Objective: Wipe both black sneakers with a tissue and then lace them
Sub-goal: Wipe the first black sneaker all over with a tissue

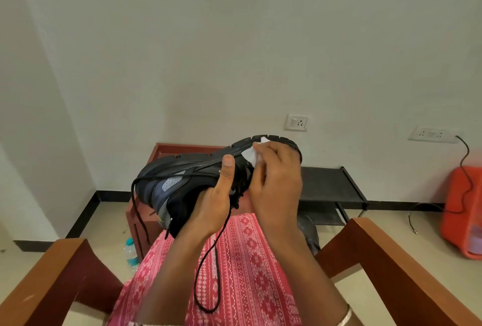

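A black sneaker (180, 177) with grey side panels is held up on its side above my lap, sole facing away, toe to the upper right. My left hand (216, 203) grips it from below, thumb pressed along the edge of the sole. My right hand (273, 182) pinches a white tissue (251, 153) against the sole near the toe. A loose black lace (208, 268) hangs from the shoe in a long loop over my lap. The second sneaker is not in view.
I sit in a wooden chair with armrests (391, 255) on both sides. A red-brown wooden table (167, 151) stands ahead, a black shoe rack (331, 182) to its right, a water bottle (130, 252) on the floor, an orange appliance (464, 211) at far right.
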Available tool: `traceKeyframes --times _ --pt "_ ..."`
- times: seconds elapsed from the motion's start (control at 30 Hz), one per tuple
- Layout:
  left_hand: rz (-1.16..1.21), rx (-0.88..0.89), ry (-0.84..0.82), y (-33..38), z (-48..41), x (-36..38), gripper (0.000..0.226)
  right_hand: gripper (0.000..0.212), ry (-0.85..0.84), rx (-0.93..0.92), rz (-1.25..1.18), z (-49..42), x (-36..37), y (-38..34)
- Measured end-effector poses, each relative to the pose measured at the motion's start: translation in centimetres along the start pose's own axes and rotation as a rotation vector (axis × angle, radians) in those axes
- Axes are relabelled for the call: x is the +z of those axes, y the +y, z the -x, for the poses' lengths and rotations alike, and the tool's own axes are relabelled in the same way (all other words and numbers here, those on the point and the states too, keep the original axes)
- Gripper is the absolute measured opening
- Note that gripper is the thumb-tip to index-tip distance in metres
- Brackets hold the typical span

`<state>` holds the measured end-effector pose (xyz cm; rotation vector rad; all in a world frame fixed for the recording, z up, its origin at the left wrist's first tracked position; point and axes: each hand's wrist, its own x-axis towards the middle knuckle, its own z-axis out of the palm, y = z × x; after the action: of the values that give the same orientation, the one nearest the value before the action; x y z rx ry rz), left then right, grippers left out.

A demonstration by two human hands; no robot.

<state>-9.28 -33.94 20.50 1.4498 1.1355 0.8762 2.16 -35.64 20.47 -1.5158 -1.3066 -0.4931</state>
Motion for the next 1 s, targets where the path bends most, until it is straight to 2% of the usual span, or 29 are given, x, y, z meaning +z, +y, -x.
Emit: traceKeyframes --times 0.07,0.17,0.33,0.43,0.53,0.67,0.83,0.93,1.0 --pt "0.013 0.021 0.003 0.2 0.1 0.1 0.074 0.034 -0.062 -0.017 -0.005 1.1 0.3 -0.5" --pt "0.004 0.058 -0.017 0.3 0.2 0.0 0.064 0.039 -0.156 -0.028 -0.189 1.9 0.2 -1.1" --pt "0.151 0.162 -0.107 -0.6 -0.2 0.3 0.085 0.047 -0.176 -0.107 -0.344 2.7 -0.4 -1.9" --pt "0.151 0.100 -0.115 -0.9 -0.3 0.6 0.102 0.040 -0.081 -0.123 -0.205 2.6 -0.2 0.3" --pt "0.177 0.040 -0.149 -1.1 -0.7 0.6 0.129 0.037 0.049 -0.005 -0.082 2.0 -0.5 1.8" --pt "0.280 0.109 -0.181 -0.5 -0.2 0.6 0.114 0.033 0.053 0.017 -0.173 2.7 -0.9 0.8" --pt "0.316 0.047 -0.154 -0.4 -0.2 0.0 0.103 0.027 -0.024 0.004 -0.333 4.4 -1.5 -1.9" --pt "0.255 0.068 -0.150 -0.4 -0.1 0.1 0.101 0.030 -0.071 0.038 -0.272 3.2 -1.0 -1.2" --pt "0.224 0.083 -0.131 -0.6 0.0 0.3 0.108 0.034 -0.059 0.096 -0.190 1.9 -0.6 -0.2"
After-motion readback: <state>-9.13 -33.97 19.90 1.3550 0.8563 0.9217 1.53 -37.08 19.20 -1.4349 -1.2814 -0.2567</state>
